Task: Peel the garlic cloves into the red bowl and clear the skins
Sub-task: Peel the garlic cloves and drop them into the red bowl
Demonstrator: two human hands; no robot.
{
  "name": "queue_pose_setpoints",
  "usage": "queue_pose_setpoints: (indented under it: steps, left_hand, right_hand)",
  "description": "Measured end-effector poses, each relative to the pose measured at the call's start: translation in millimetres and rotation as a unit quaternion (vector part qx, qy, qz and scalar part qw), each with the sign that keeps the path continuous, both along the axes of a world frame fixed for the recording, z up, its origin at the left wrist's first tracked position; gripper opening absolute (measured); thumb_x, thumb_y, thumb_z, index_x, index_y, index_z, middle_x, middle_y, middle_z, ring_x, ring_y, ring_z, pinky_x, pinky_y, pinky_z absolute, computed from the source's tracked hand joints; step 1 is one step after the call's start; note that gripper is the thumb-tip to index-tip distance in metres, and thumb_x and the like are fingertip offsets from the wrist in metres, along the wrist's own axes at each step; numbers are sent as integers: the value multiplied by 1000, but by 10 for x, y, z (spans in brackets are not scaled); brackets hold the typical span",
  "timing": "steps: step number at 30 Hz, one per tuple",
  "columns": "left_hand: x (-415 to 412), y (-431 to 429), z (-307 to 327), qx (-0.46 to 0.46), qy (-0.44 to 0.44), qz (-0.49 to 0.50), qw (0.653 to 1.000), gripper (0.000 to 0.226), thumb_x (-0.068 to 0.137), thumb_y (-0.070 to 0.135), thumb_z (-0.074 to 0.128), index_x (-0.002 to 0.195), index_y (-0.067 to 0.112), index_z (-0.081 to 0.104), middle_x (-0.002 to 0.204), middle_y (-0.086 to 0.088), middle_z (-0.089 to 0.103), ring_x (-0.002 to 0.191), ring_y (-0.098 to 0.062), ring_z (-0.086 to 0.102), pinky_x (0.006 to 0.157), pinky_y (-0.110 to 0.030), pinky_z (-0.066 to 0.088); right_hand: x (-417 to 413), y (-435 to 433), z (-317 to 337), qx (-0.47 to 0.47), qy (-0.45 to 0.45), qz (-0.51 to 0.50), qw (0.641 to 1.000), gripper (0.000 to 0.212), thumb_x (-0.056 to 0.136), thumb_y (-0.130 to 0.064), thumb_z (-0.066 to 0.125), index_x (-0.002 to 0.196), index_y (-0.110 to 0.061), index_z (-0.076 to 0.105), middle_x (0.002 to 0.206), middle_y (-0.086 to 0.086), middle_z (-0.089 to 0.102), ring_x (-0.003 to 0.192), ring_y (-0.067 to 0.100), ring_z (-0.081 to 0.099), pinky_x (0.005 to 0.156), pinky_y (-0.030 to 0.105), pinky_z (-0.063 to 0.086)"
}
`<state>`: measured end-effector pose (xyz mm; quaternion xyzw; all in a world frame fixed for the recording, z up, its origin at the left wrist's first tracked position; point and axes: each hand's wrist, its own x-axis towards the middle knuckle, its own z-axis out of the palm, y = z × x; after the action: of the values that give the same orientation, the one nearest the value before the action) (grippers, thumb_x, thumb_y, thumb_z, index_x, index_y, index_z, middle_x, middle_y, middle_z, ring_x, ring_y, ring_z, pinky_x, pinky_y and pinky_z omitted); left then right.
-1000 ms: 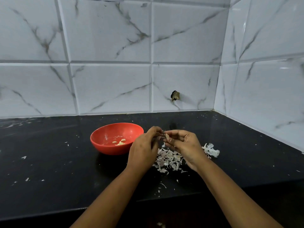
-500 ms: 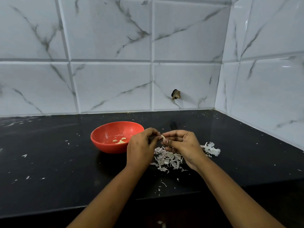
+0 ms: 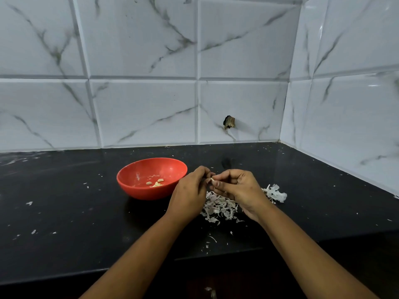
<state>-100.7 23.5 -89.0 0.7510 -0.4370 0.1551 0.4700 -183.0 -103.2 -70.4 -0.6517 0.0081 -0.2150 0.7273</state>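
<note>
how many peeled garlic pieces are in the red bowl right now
3 that show, all on the floor of the red bowl: left piece, right piece, front piece between them. The near wall may hide more. Another clove is pinched between left hand and right hand.

obstacles: red bowl, skins pile beside it | room: counter left of bowl
</note>
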Motion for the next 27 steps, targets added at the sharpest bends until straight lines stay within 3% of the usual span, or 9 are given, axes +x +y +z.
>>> queue_pose_setpoints:
  steps: [8, 14, 18, 22, 27]
  left_hand:
    - [-103, -9, 31, 47, -36, 30, 998, 10, 95, 10, 43, 96, 19, 48, 86, 3, 57, 80, -16, 53, 71, -42, 47]
    - [-102, -20, 7, 63, -41, 11, 997, 7, 96, 12, 44, 95, 18, 48, 84, 7, 54, 78, -15, 49, 69, -39, 44]
    - [-50, -7, -14, 97, -39, 28, 994, 9, 93, 16, 52, 92, 24, 49, 85, 8, 61, 71, -9, 53, 67, -34, 46]
    - [-25, 13, -18, 96, -24, 39, 994, 19, 85, 15, 63, 96, 27, 52, 89, 11, 70, 82, -9, 65, 73, -37, 54]
    - [-29, 11, 7, 105, -44, 81, 990, 26, 90, 9, 49, 101, 25, 66, 93, 7, 72, 79, -13, 64, 74, -39, 53]
  right_hand:
    - [25, 11, 19, 20, -3, -47, 999, 12, 80, 7, 68, 86, -3, 70, 79, 12, 72, 73, 16, 70, 66, 20, 57]
    - [18, -65, 57, 121, -26, -72, 990, 13, 86, 6, 62, 93, -3, 68, 86, 11, 69, 79, 16, 70, 64, 23, 58]
    - [22, -66, 51, 108, -24, -80, 991, 13, 88, 3, 60, 96, -4, 68, 87, 10, 70, 76, 14, 69, 62, 20, 57]
    - [43, -78, 23, 76, -13, -76, 994, 16, 88, 5, 60, 100, -2, 68, 91, 12, 71, 78, 13, 70, 67, 19, 57]
    - [44, -71, -9, 2, -5, -84, 996, 15, 86, 4, 64, 97, -5, 70, 85, 12, 72, 76, 15, 70, 70, 22, 58]
